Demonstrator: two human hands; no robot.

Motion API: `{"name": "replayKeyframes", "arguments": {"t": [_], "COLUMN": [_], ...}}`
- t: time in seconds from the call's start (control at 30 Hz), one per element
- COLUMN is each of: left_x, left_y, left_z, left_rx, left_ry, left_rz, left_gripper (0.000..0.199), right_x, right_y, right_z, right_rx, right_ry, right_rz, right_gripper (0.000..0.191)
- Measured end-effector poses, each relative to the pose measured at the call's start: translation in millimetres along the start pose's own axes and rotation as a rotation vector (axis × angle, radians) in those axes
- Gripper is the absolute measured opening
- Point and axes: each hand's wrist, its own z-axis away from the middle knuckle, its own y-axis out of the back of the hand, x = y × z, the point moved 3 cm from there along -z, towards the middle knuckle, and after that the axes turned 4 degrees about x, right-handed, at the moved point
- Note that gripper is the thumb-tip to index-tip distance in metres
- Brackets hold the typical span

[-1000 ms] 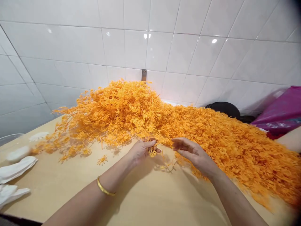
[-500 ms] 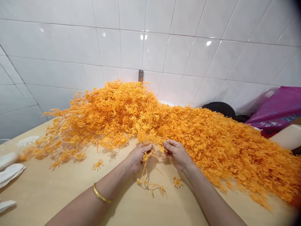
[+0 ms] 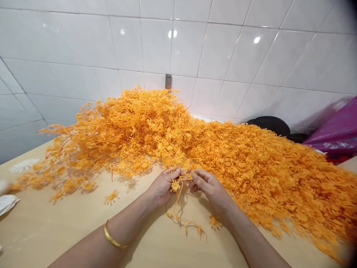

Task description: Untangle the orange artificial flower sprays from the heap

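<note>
In the middle of the view my left hand pinches an orange plastic flower stem, whose thin branches hang down towards the table. My right hand is closed on the upper part of the same stem, just right of my left hand. Behind both hands rises a large pile of orange flower pieces. One loose orange blossom lies left of my left hand, another beside my right wrist. The exact fingertip contact is partly hidden.
The pile spreads across the pale table to the right edge. Black round objects and a purple bag are at the back right. White pieces lie at the left edge. A tiled wall stands behind.
My right hand has come closer to my left and closed on the stem, whose thin strands now stretch between the hands. The view has shifted slightly.
</note>
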Motion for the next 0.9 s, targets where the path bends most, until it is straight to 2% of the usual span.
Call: {"name": "replayKeyframes", "arguments": {"t": [0.07,0.2,0.33,0.53,0.83,0.9], "left_x": [-1,-5,-8,-12,-11,-11], "left_y": [-0.3,-1.4,-4.4,-7.9,-12.3,-12.3], "left_z": [0,-1,-1,-3,0,2], "left_rx": [-0.012,-0.011,0.042,0.059,0.047,0.037], "left_ry": [-0.005,-0.041,-0.050,-0.066,-0.049,-0.043], "left_rz": [0.017,0.007,0.010,-0.037,-0.095,-0.094], "left_gripper": [0.012,0.011,0.013,0.017,0.017,0.016], "right_x": [0,-5,-7,-5,-2,-5], "right_y": [-2,0,0,-1,-3,5], "right_z": [1,4,4,1,-1,-2], "right_rx": [0.062,0.320,0.487,0.566,0.640,0.646], "right_ry": [0.064,0.180,0.215,0.177,0.210,0.219], "right_rz": [0.085,0.135,0.101,-0.106,-0.071,-0.037], "right_gripper": [0.028,0.029,0.030,0.026,0.027,0.027]}}
